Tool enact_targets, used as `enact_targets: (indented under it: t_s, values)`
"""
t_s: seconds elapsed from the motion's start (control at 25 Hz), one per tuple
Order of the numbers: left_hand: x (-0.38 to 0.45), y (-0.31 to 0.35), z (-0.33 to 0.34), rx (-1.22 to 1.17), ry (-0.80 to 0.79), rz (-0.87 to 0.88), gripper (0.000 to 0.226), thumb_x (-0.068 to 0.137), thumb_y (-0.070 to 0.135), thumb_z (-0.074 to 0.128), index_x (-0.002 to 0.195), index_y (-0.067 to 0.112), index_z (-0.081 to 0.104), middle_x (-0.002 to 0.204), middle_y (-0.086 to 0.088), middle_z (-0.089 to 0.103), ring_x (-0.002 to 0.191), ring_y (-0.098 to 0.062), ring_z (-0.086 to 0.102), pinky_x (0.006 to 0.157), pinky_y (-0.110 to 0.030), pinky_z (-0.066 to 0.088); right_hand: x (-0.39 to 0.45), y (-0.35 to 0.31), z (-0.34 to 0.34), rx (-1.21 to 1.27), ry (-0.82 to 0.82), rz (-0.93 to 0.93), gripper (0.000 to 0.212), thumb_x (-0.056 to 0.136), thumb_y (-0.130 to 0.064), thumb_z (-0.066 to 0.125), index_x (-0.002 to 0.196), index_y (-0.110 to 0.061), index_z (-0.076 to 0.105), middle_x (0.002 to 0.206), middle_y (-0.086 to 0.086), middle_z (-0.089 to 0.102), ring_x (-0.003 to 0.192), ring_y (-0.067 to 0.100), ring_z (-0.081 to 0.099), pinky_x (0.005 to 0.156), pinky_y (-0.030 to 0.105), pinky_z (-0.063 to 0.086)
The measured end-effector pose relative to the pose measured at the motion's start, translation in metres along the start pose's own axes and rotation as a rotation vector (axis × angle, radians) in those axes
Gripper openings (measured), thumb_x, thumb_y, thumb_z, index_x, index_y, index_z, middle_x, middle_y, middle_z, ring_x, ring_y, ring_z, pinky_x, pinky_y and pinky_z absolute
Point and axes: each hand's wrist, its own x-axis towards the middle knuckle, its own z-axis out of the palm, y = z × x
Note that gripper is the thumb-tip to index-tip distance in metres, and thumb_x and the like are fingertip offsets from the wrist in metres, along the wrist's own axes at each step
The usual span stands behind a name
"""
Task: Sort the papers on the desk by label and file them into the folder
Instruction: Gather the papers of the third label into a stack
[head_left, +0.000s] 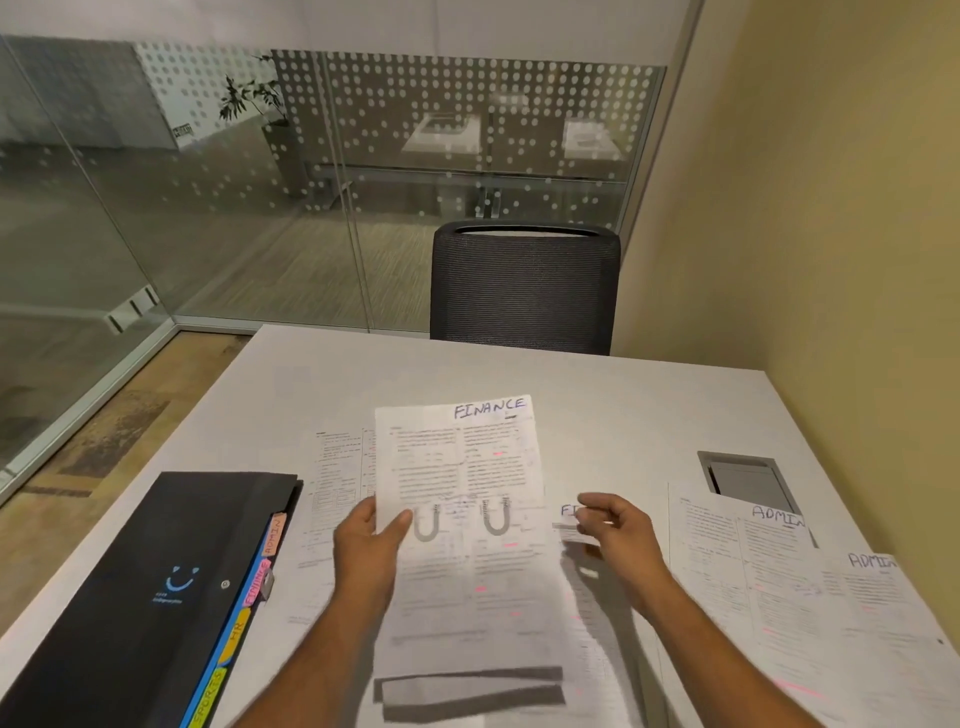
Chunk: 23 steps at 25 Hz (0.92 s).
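- Left hand (371, 540) has the FINANCE sheet (460, 467) lifted off the white surface (623, 410), thumb on the front near its left edge and fingers (358, 512) curled behind, pinching the paper.
- That sheet is white, printed in two columns of small text, with "FINANCE" handwritten in blue at the top right corner, two grey U-shaped magnet drawings low on the visible part, and a few pink highlighter marks.
- Right hand (618, 535) hovers just beside the sheet's right edge, fingers loosely curled; whether they nip anything, I cannot tell, it is blurred there.
- Under that hand lies another paper (569, 512) whose label begins "FI".
- More printed papers (332, 483) lie flat on the surface below the lifted sheet.
- To the right, well apart, two ADMIN sheets (769, 566) overlap on the surface.
- On the left lies the black folder (156, 571), closed, with coloured tabs along its right edge reading ADMIN, FINANCE, HR, SPORTS.
- A dark mesh chair (524, 291) stands at the far side.
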Motion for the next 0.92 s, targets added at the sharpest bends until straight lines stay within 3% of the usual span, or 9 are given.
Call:
enact_targets:
  t_s: [0.08,0.2,0.28,0.36,0.44,0.56,0.72,0.84,0.92]
  values:
    - [0.007,0.007,-0.010,0.081,0.026,0.049,0.026,0.088,0.002,0.070,0.107,0.021,0.071,0.103,-0.001,0.076,0.097,-0.023,0.073,0.092,-0.048,0.056,0.005,0.016,-0.017,-0.309,0.058,-0.085,0.024,0.086,-0.009,0.075,0.109,-0.014,0.069,0.105,0.002,0.071,0.098,0.024,0.068,0.066,0.014,0.049]
    - [0.016,0.014,-0.023,0.167,0.059,0.088,0.023,0.092,0.006,0.067,0.106,0.024,0.069,0.101,0.000,0.075,0.095,-0.022,0.072,0.086,-0.042,0.058,0.008,0.021,-0.035,-0.650,-0.036,-0.192,0.054,0.083,-0.015,0.079,0.132,-0.009,0.057,0.127,0.002,0.061,0.112,0.015,0.057,0.078,0.012,0.040]
    - [0.020,0.018,-0.028,0.196,0.085,0.093,0.023,0.092,0.005,0.066,0.112,0.017,0.068,0.102,-0.002,0.074,0.093,-0.021,0.071,0.082,-0.037,0.059,0.019,0.027,-0.041,-0.873,-0.146,-0.256,0.079,0.081,-0.027,0.080,0.143,0.000,0.041,0.142,0.010,0.051,0.127,0.020,0.048,0.097,0.020,0.035]
    - [0.023,0.018,-0.030,0.223,0.104,0.102,0.025,0.092,0.003,0.065,0.116,0.013,0.066,0.101,-0.002,0.072,0.091,-0.019,0.070,0.077,-0.032,0.058,0.036,0.038,-0.042,-1.055,-0.212,-0.204,0.113,0.078,-0.050,0.077,0.155,0.000,0.011,0.162,0.014,0.021,0.149,0.028,0.023,0.119,0.035,0.022]
    - [0.026,0.016,-0.030,0.243,0.103,0.091,0.024,0.092,0.003,0.066,0.113,0.014,0.066,0.099,0.000,0.072,0.089,-0.017,0.070,0.066,-0.024,0.057,0.053,0.051,-0.041,-1.200,-0.242,-0.135,0.130,0.073,-0.065,0.072,0.157,-0.008,-0.008,0.166,0.011,-0.003,0.153,0.031,0.001,0.122,0.050,0.012]
    - [0.028,0.013,-0.030,0.248,0.094,0.067,0.022,0.092,0.004,0.066,0.111,0.016,0.064,0.099,0.000,0.071,0.084,-0.015,0.070,0.055,-0.018,0.056,0.068,0.062,-0.036,-1.277,-0.301,-0.086,0.139,0.066,-0.067,0.074,0.155,-0.011,-0.017,0.166,0.008,-0.009,0.153,0.032,-0.007,0.121,0.056,0.007]
    - [0.030,0.010,-0.032,0.275,0.112,0.056,0.021,0.093,0.004,0.065,0.112,0.013,0.064,0.098,-0.001,0.069,0.082,-0.011,0.067,0.051,-0.013,0.053,0.071,0.071,-0.031,-1.255,-0.297,-0.071,0.136,0.069,-0.063,0.076,0.155,-0.012,-0.016,0.167,0.004,-0.005,0.153,0.032,-0.004,0.120,0.058,0.006]
    - [0.031,0.007,-0.034,0.295,0.117,0.044,0.022,0.093,0.008,0.066,0.114,0.014,0.064,0.102,-0.002,0.070,0.084,-0.013,0.068,0.055,-0.019,0.054,0.066,0.079,-0.027,-1.213,-0.245,-0.064,0.131,0.072,-0.059,0.075,0.156,-0.012,-0.013,0.166,0.006,0.008,0.153,0.029,0.000,0.121,0.055,0.007]
    - [0.030,0.005,-0.033,0.313,0.124,0.043,0.022,0.093,0.008,0.066,0.113,0.015,0.064,0.101,-0.001,0.069,0.082,-0.010,0.066,0.055,-0.018,0.052,0.061,0.081,-0.024,-1.194,-0.189,-0.083,0.125,0.070,-0.058,0.078,0.156,-0.013,-0.001,0.161,0.008,0.026,0.151,0.029,0.018,0.119,0.050,0.018]
